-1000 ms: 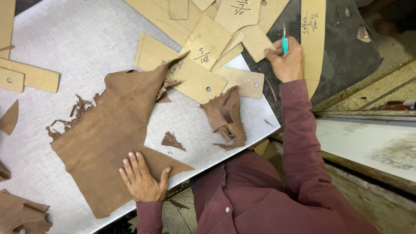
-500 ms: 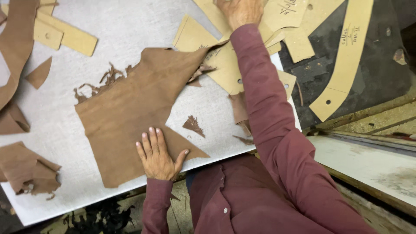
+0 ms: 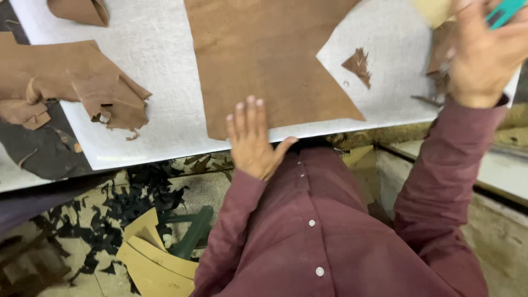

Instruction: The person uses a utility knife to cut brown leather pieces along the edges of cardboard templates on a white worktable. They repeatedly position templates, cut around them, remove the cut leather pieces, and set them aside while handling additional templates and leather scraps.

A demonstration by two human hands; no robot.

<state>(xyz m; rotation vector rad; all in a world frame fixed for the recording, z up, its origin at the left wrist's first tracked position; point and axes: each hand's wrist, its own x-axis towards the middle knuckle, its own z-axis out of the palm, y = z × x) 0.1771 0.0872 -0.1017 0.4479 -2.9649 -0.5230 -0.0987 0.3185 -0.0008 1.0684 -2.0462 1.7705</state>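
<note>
White sheeting covers the bench (image 3: 165, 126), whose near edge runs across the middle of the head view, with the person's maroon shirt (image 3: 330, 236) below it. On that white surface lies a large brown leather piece (image 3: 269, 55), flat and smooth, its lower corner reaching the bench edge. The left hand (image 3: 254, 138) rests on that corner with fingers straight and close together, palm down, thumb spread off to the side over the edge. The right hand (image 3: 484, 55) is raised at the upper right, curled around a teal tool (image 3: 506, 11) (only a short bit shows, so its kind cannot be told) and touching a pale tan card piece (image 3: 434, 8) at the top edge; how tightly it grips is blurred. A small leather scrap (image 3: 358, 65) lies on the white between the two hands. Crumpled leather offcuts (image 3: 93, 88) sit at the left of the bench. On the floor (image 3: 49, 264) below are dark trimmings (image 3: 137, 192) and yellowish card patterns (image 3: 151, 258).
</note>
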